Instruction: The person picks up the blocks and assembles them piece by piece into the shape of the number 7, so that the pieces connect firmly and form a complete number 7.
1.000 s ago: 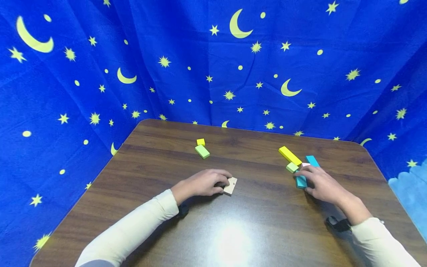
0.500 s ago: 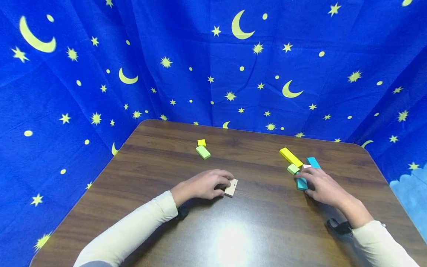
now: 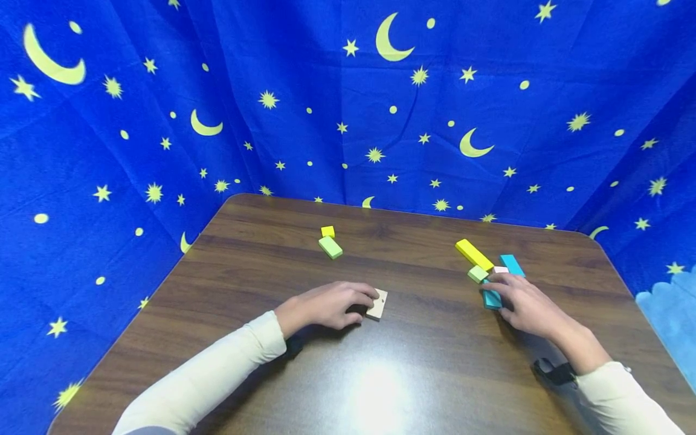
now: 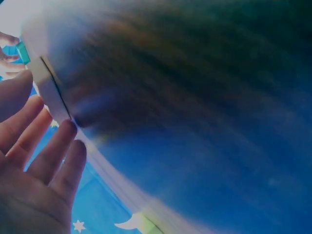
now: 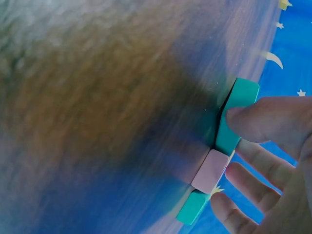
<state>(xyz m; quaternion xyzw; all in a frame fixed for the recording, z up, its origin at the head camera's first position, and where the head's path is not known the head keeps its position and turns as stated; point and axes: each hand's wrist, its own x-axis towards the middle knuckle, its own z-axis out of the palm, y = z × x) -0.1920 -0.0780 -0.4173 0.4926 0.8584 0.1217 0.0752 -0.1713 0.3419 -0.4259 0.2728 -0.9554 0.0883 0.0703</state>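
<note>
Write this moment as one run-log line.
left hand: at pale block | right hand: around near teal block | nearby: pink block, small green block, long yellow block | surface: brown table

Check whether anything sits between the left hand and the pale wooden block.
Nothing visible does: in the head view, the left hand partly covers the pale wooden block, with no other object between them.

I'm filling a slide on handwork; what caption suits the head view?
Over a brown table: left hand at a pale block, right hand at the nearer teal block.
</note>
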